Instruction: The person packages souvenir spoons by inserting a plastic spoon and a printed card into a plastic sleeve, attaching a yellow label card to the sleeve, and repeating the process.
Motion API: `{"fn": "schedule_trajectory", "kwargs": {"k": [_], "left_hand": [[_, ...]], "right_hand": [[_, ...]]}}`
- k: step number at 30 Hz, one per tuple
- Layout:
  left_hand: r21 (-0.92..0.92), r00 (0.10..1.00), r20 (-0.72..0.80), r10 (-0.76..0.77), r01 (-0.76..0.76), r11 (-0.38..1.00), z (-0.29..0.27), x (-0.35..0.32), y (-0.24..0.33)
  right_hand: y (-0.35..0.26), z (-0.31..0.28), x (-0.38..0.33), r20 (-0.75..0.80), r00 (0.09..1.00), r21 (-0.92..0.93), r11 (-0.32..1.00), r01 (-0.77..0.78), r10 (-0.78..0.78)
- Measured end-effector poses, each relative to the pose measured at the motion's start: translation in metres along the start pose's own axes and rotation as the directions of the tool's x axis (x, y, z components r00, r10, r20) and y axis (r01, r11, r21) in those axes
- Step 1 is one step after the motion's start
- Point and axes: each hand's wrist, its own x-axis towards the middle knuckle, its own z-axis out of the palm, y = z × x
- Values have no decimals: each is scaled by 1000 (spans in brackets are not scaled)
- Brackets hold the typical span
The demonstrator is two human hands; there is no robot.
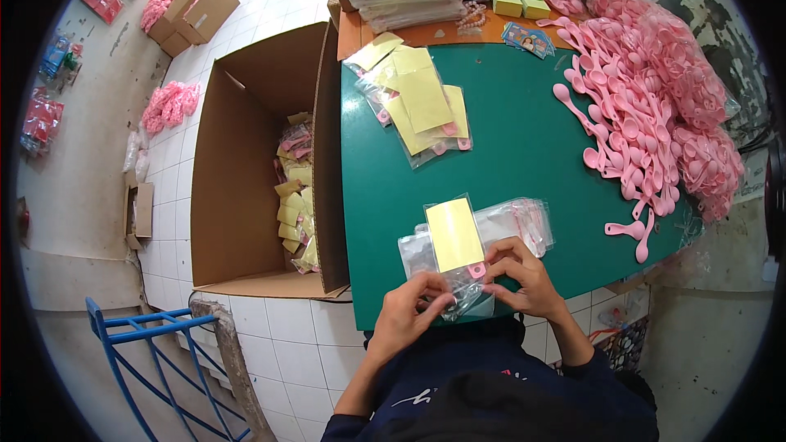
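2 hands meet at the near edge of the green tabletop (524,155) in the head view, and between them we see 1 clear plastic bag (458,278) with a yellow card (454,233) and a pink spoon (477,270) inside it. The bag's long axis runs away from us, toward the far edge, tilted a little to the left; its near end lies right at the fingertips, and the card stretches beyond them. The left hand (409,311) curls its fingers closed on the bag's near left corner. The right hand (524,278) pinches the near right side, just beside the spoon's round end, fingers bent and close together. Both hands sit about equally near, 1 on each side, with forearms coming up from the lower edge and wrists angled inward.

Just right of the bag lies a stack of empty clear bags (524,221), touching it. Toward the far left corner we see a pile of filled bags (417,102). Along the right edge spreads a heap of loose pink spoons (647,106). Left of the table stands an open cardboard box (254,164) holding more filled bags.
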Motion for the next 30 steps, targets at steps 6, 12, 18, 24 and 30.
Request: {"fn": "schedule_trajectory", "kwargs": {"k": [6, 12, 18, 24, 30], "left_hand": [[-60, 998, -38, 40, -42, 997, 9, 5, 10], [86, 997, -53, 63, -58, 995, 16, 5, 5], [85, 990, -139, 37, -25, 996, 28, 3, 5], [-66, 980, -176, -88, 77, 995, 33, 6, 3], [-128, 959, -271, -85, 51, 990, 39, 6, 3]], "right_hand": [[6, 2, -12, -87, 965, 362, 911, -200, 246], [5, -3, -11, 50, 926, 476, 806, -352, 375], [7, 2, -7, 77, 851, 592, 662, -459, 520], [6, 10, -4, -68, 826, 524, 724, -448, 560], [8, 16, -3, -172, 829, 523, 763, -381, 532]]}}
